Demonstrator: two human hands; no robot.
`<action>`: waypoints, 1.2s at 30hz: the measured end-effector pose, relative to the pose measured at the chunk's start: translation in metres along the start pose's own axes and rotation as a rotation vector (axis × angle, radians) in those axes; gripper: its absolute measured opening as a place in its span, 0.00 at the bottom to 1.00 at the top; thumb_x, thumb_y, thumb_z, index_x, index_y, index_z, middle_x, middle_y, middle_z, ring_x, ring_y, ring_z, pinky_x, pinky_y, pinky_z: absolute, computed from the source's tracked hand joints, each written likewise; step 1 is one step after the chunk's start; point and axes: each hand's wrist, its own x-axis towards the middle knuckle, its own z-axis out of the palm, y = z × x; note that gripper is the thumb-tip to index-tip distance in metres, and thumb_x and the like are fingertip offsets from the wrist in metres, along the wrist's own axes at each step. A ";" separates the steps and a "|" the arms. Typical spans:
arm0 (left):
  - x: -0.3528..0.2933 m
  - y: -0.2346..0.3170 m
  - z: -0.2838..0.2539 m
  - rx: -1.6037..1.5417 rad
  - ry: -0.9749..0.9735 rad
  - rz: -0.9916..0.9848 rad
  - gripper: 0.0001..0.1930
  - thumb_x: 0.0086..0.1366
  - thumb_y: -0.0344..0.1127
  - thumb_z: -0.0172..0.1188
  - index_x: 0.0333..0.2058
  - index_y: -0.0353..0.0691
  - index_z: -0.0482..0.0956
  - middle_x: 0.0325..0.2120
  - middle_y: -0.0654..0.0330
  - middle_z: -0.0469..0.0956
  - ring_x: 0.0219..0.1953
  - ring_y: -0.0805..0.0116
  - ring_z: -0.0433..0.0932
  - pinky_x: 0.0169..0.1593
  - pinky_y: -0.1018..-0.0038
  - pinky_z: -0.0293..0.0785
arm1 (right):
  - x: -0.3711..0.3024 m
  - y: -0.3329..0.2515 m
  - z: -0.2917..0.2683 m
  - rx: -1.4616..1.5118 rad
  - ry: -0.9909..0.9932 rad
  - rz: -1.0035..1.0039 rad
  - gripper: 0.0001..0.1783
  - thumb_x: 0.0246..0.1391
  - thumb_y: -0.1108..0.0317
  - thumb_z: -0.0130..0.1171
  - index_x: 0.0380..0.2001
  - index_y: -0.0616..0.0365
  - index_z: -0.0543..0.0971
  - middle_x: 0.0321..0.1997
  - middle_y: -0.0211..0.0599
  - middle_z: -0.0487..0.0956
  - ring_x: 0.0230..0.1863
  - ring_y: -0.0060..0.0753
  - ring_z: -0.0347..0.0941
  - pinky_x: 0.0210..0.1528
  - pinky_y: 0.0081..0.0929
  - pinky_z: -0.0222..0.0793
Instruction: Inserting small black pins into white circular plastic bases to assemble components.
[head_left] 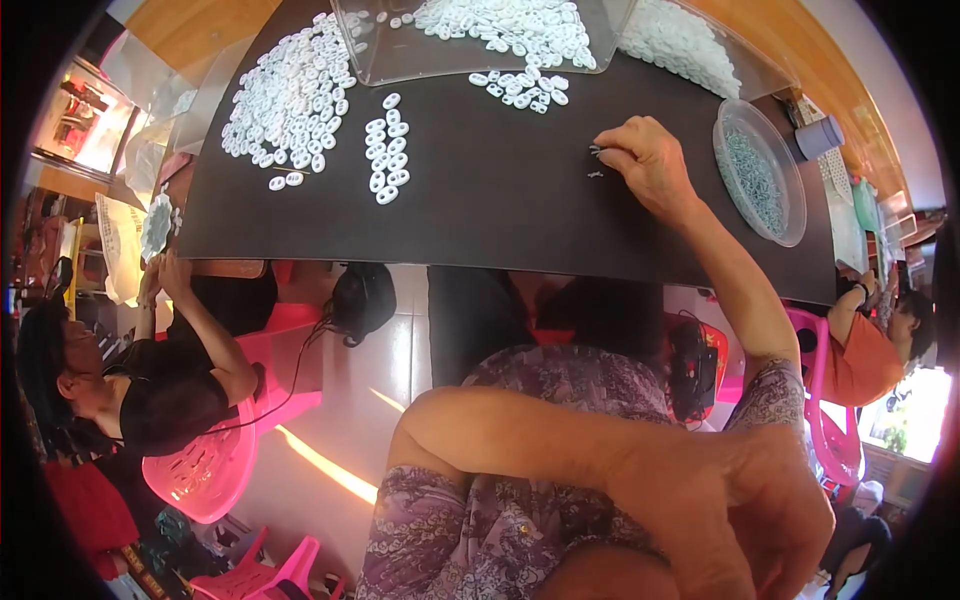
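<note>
Over the dark table, my right hand (652, 165) is closed in a pinch, with small grey metal pieces that look like screws (597, 151) at its fingertips. Just below the fingers, a few more screws (596, 175) lie on the tabletop. My left arm is bent across my body, and my left hand (735, 490) looms large at the lower right, close to the camera; its fingertips are hidden. Right of my right hand stands a round clear bowl (796, 205) full of small blue-grey screws. White oval pieces with two holes (387, 150) form a short double column at left centre.
A big pile of white two-hole pieces (290, 95) covers the far left. Clear trays (480, 74) of white pieces stand at the back. A purple cup (820, 137) is beyond the bowl. Another person (130, 380) sits at left on a pink chair (215, 475); others are at right.
</note>
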 end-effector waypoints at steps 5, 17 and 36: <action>-0.023 0.001 -0.008 0.585 0.309 -0.009 0.09 0.54 0.28 0.62 0.33 0.28 0.77 0.28 0.55 0.76 0.26 0.71 0.75 0.29 0.80 0.68 | 0.004 0.005 0.003 -0.029 0.005 -0.086 0.01 0.44 0.73 0.57 0.23 0.58 0.76 0.23 0.37 0.72 0.31 0.41 0.69 0.35 0.35 0.65; -0.109 0.011 -0.028 0.620 1.045 -0.043 0.13 0.47 0.22 0.62 0.35 0.28 0.76 0.27 0.55 0.76 0.28 0.70 0.76 0.32 0.79 0.71 | -0.003 0.012 -0.002 0.061 0.091 -0.131 0.06 0.44 0.79 0.56 0.27 0.56 0.77 0.24 0.35 0.71 0.29 0.37 0.67 0.33 0.30 0.64; -0.143 0.015 -0.025 0.723 1.289 0.097 0.09 0.56 0.29 0.56 0.35 0.31 0.76 0.26 0.55 0.77 0.26 0.73 0.74 0.30 0.80 0.69 | -0.003 0.010 0.003 -0.077 0.126 -0.134 0.08 0.41 0.78 0.59 0.27 0.54 0.79 0.22 0.33 0.71 0.29 0.36 0.66 0.32 0.30 0.64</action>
